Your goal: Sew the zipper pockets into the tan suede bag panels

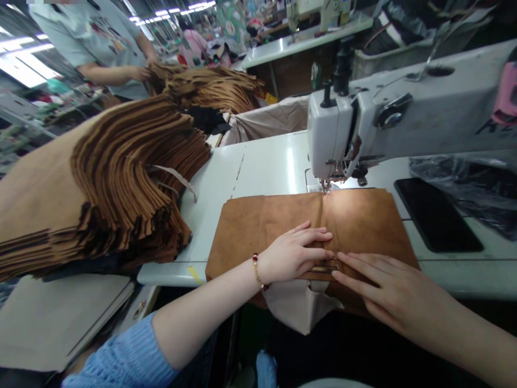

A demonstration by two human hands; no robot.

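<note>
A brown leather-like panel [242, 226] lies on the sewing machine table, its far edge under the needle area of the white sewing machine [329, 134]. My left hand [294, 250] rests flat on the panel, fingers stretched to the right. Opposite it, my right hand [383, 285] lies with extended fingers on the panel's right part. Between the fingertips of both hands shows a short metal zipper [323, 269]. Beige lining cloth [299, 307] hangs from the panel's near edge, below my left hand.
Left of the panel stands a tall stack of folded brown pieces [121, 178]. A black phone [438, 215] and clear plastic wrap [464, 188] lie to the right. Behind the stack, a person [109, 48] handles more brown pieces [218, 89]. Beige boards [60, 318] sit at lower left.
</note>
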